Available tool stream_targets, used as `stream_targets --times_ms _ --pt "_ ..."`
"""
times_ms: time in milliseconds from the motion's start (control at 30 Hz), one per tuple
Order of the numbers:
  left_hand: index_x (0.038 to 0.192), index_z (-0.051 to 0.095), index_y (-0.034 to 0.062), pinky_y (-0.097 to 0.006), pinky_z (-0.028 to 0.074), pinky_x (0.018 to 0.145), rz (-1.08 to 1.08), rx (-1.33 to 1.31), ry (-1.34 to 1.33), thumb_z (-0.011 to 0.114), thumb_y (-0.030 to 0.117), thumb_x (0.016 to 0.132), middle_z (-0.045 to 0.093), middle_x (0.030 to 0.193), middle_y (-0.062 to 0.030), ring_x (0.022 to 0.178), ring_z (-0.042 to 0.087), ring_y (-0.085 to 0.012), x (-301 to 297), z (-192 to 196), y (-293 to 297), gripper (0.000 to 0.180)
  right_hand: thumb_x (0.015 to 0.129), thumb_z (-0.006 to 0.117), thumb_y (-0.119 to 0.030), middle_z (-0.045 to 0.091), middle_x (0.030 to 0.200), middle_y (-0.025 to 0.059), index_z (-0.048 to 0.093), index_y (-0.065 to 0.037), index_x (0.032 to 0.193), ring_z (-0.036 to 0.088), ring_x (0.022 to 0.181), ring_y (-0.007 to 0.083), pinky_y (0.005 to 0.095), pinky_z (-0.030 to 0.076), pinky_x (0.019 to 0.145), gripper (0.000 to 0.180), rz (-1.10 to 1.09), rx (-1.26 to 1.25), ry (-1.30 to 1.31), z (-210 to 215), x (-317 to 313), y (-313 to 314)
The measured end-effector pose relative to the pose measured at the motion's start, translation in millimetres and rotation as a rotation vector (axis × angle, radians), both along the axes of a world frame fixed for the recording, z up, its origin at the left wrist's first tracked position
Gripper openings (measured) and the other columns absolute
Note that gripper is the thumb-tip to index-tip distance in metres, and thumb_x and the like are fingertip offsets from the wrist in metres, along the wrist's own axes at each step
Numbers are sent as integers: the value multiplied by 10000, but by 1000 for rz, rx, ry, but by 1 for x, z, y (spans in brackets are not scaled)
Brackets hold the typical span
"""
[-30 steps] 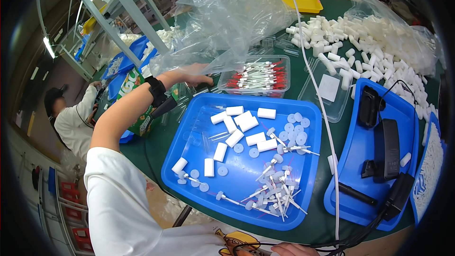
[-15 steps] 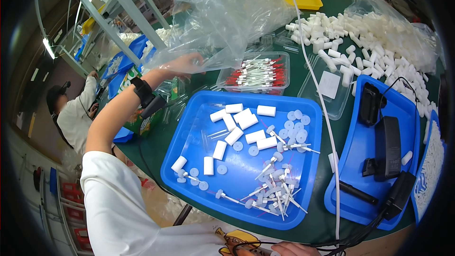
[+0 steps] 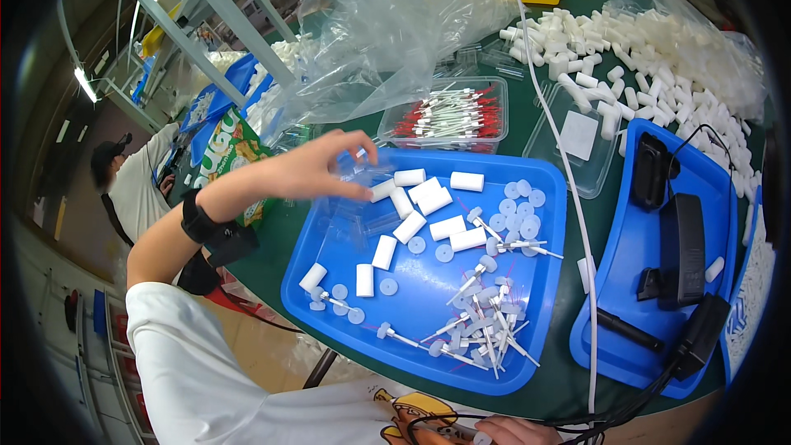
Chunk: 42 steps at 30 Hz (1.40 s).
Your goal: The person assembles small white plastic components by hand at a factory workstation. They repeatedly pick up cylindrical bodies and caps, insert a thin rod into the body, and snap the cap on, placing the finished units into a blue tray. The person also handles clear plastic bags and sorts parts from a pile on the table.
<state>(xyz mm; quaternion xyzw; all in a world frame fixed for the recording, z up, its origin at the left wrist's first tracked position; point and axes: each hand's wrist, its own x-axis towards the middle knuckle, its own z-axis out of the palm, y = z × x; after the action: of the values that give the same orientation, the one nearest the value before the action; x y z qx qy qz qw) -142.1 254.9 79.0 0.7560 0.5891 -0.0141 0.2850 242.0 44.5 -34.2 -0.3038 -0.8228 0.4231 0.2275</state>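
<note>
My left hand [image 3: 334, 169] hovers over the far left corner of a blue tray [image 3: 298, 284], fingers spread and curved. Below it, blurred clear plastic tubes [image 3: 353, 227] are in the tray. White foam-like cylinders [image 3: 384, 253] lie across the tray's middle. Translucent discs [image 3: 388, 287] are scattered among them, and thin white sticks with discs on them [image 3: 490, 334] are heaped at the near right. At the lower edge, my right hand [image 3: 515, 430] is partly cut off, its fingers closed beside a small pale disc [image 3: 482, 438] that it seems to hold.
Behind the tray stands a clear box [image 3: 445, 115] of red-and-white sticks, with a plastic bag [image 3: 371, 41] beside it. White cylinders [image 3: 659, 74] pile up at the far right. A second blue tray [image 3: 606, 288] holds black devices. A white cable [image 3: 568, 173] crosses the table. Another person [image 3: 140, 177] works at left.
My left hand has come back from under the plastic bag to above the tray's far left corner. More clear tubes now show in the tray below it. My right hand has barely moved.
</note>
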Motion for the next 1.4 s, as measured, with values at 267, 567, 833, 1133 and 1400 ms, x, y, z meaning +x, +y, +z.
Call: stream_targets --times_ms 267,567,833,1133,1400 --pt "1356 316 105 -368 366 990 -60 -271 -164 491 329 927 319 1330 -115 1221 386 -247 21 17 -13 515 744 652 -60 585 949 131 555 6 1039 606 842 280 322 496 684 318 -1 0 -10 0 -1 0" --pt "1416 234 146 -420 305 1034 76 -301 -317 335 386 970 190 1457 -80 1324 245 -258 7 29 -19 516 739 666 -72 590 950 130 562 1 1031 608 844 278 326 499 690 319 -13 14 -2 1 -3 1" --pt "1344 319 55 -378 325 1016 250 250 132 530 243 886 282 1337 -206 1236 343 -353 -65 -8 -41 538 748 659 -65 594 967 133 564 -7 1038 610 859 280 325 500 699 311 -14 -16 -6 3 0 1" --pt "1406 257 204 -522 257 1036 112 478 385 549 403 851 193 1394 -249 1272 237 -454 -98 -82 -51 658 763 651 -61 594 989 130 569 -17 1046 607 879 278 319 496 719 298 -11 -13 -19 2 2 2" --pt "1344 380 244 -497 305 986 295 632 350 525 470 838 295 1350 -196 1210 328 -403 -93 -105 -18 572 775 646 -71 587 981 131 552 -6 1056 603 887 275 314 493 714 303 -13 -32 -7 4 1 2"
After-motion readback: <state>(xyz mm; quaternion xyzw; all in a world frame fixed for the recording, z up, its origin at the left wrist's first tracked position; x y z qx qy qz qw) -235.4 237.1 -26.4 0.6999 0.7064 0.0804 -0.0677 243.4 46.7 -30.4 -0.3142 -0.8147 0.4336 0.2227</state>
